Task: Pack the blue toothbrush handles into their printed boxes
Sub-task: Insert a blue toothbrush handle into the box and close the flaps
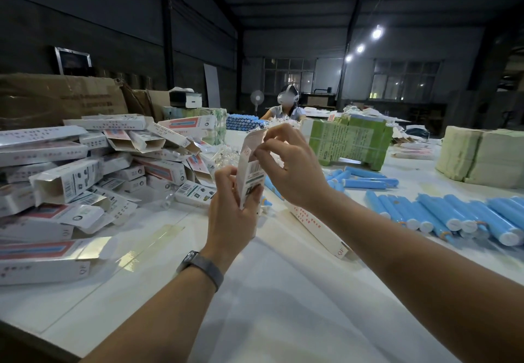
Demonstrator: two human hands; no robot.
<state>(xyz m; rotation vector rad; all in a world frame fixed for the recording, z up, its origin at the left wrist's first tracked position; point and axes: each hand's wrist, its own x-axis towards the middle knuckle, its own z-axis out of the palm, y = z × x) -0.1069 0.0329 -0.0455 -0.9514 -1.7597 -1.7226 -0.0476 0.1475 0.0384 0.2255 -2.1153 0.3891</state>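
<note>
Box [249,172] stands nearly upright between two hands above the white surface [283,291], its long axis vertical and its open top flap tilted toward the right hand [289,170]. The left hand [229,212] wraps a narrow grip round the lower half; the right pinches the upper flap between thumb and fingertips. Whether a handle is already inside cannot be told. Loose blue toothbrush handles [442,215] lie in a row on the surface to the right, long axes running toward the worker, nearer the right hand. A pile of printed boxes [85,181] sits to the left.
</note>
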